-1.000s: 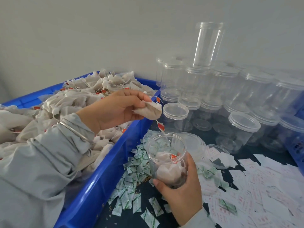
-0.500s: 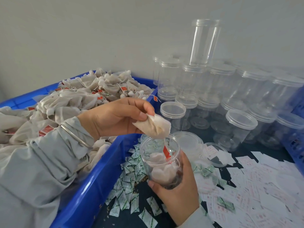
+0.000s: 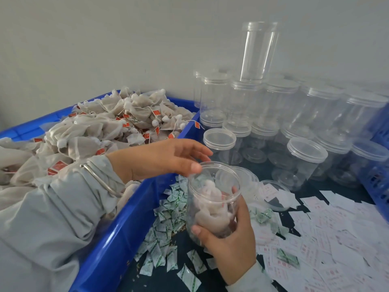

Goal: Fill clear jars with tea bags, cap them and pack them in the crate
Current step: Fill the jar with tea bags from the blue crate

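My right hand (image 3: 227,239) grips an uncapped clear jar (image 3: 212,199) from below, holding it above the table with several white tea bags inside. My left hand (image 3: 162,159) hovers at the jar's rim with relaxed fingers and holds nothing; its thumb tip is at the rim. To the left, a blue bin (image 3: 117,232) is heaped with white tea bags (image 3: 105,131) with red tags.
Capped empty clear jars (image 3: 305,161) stand stacked at the back right against the wall. Loose lids (image 3: 273,194) lie beside the held jar. Small green-and-white sachets (image 3: 168,216) and white paper slips (image 3: 328,245) cover the dark table. A blue crate edge (image 3: 379,186) shows at the far right.
My left hand carried a tea bag over the jar and let it go inside; that hand is now empty at the rim. The jar stayed in my right hand.
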The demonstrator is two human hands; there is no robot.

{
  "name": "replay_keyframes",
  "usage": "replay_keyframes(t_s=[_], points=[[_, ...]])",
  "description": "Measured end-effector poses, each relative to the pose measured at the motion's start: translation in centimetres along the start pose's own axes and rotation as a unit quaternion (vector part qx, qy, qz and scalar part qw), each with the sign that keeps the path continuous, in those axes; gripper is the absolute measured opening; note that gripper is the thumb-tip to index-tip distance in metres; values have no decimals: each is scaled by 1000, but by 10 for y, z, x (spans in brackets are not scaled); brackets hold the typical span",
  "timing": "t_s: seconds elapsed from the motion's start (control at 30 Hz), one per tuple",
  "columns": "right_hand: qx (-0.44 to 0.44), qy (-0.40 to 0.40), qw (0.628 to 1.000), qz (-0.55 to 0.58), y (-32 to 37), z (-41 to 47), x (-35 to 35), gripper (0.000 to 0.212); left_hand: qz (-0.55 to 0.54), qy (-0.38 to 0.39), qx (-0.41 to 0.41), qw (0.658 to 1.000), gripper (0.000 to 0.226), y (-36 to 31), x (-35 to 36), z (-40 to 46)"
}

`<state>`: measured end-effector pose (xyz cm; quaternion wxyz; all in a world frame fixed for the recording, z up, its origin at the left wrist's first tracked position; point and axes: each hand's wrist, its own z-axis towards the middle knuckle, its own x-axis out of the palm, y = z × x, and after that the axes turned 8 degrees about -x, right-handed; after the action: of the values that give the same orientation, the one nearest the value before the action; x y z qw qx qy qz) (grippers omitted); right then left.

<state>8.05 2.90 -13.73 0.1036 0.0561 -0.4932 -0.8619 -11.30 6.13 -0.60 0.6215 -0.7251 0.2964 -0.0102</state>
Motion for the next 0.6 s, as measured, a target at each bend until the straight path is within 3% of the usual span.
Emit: replay_keyframes(t_s=[0.1,0.23,0.3,0.43,0.47,0.6], points=[[6,-5,1000,6,2,1,-2,93,37,77,-16,996,102,3,17,4],[-37,-39,998,19,10,6,-1,80,51,5,-16,999,126,4,42,16],[-50,-49,997,7,14,10,-3,78,69,-16,2,997,120,2,47,20],[-17,-19,1000,-9,14,9,-6,85,79,-118,29,989,78,4,43,20],[-2,-27,999,-18,11,8,-7,80,63,-137,34,988,71,4,40,20],[22,-34,988,-151,0,13,-17,27,63,-185,61,979,56,6,30,16]])
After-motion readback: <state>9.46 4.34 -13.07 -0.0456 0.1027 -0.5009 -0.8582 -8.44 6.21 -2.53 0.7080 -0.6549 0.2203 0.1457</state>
